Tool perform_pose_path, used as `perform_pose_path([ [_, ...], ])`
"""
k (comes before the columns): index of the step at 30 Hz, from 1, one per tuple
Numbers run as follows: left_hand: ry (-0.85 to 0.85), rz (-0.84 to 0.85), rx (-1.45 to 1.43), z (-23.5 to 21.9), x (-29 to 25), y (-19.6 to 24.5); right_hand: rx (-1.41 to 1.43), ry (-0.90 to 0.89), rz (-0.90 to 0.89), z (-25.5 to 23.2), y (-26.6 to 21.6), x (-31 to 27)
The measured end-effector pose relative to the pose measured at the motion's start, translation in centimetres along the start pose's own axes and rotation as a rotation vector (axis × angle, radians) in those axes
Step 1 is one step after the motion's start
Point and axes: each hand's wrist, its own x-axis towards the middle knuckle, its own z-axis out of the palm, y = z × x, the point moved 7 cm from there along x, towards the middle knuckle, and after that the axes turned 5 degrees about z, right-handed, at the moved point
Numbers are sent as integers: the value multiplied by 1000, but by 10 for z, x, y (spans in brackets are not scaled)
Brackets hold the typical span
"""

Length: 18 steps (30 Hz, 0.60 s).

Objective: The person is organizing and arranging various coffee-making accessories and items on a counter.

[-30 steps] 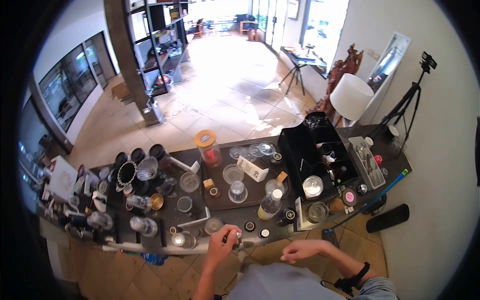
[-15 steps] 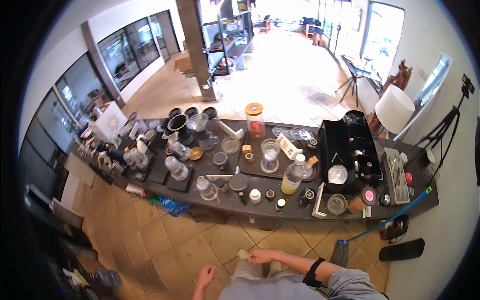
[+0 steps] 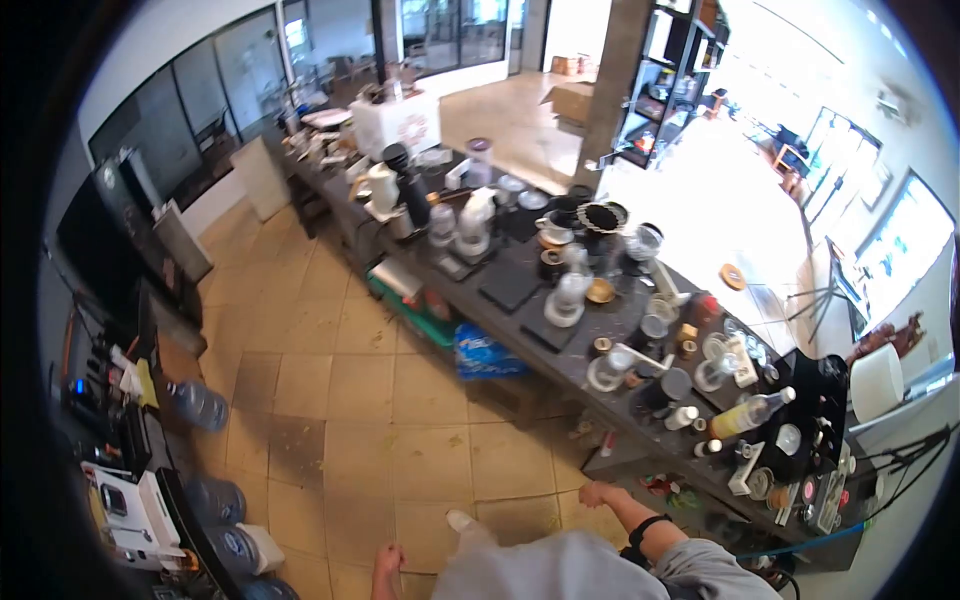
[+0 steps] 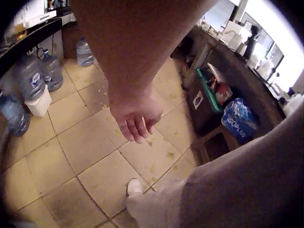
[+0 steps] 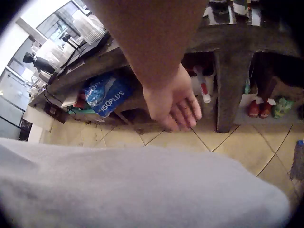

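Observation:
My left hand (image 4: 137,118) hangs low over the tiled floor (image 4: 90,152), its fingers loosely curled and nothing in them. In the head view it shows at the bottom, left of my body. My right hand (image 5: 173,104) hangs beside the front of the long dark counter (image 3: 545,350), also holding nothing, with relaxed fingers. A blue ISOPLUS pack (image 5: 108,94) sits under the countertop near it in the right wrist view. Along the counter stand a bottle of yellow liquid (image 3: 745,412), a white-capped small bottle (image 3: 682,417) and a glass vessel on a black scale (image 3: 548,328).
Large water jugs (image 3: 198,404) stand on the floor at left, by a second dark worktop (image 3: 190,510). A green-rimmed bin (image 4: 204,102) and a small stool (image 4: 216,142) are under the counter. Tiled floor runs between both worktops.
My view has swung left, away from the counter's right end. Both hands have dropped from the counter's front edge to my sides. The small things on the counter stay standing.

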Motion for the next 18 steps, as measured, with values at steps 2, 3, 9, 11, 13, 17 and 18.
perform_pose_path([
  [2, 3, -17, -123, -36, 37, 10, 24, -101, 79, -19, -32, 27],
  [3, 12, -20, -177, -47, 42, 24, 58, -171, 159, -30, -41, 37],
  [9, -23, 102, -219, -118, 151, 111, 251, 118, 28, -148, -203, 64],
  [11, -30, 162, -222, -146, 195, 147, 361, 87, 60, -177, -246, 86],
  [13, -44, 145, -253, -165, 229, 179, 370, 73, 33, -211, -278, 113],
  [17, -56, 238, -118, -224, 276, 223, 251, 60, -49, -276, -334, 202],
  [18, -43, 271, -78, -244, 287, 232, 256, 42, -62, -295, -352, 226],
])
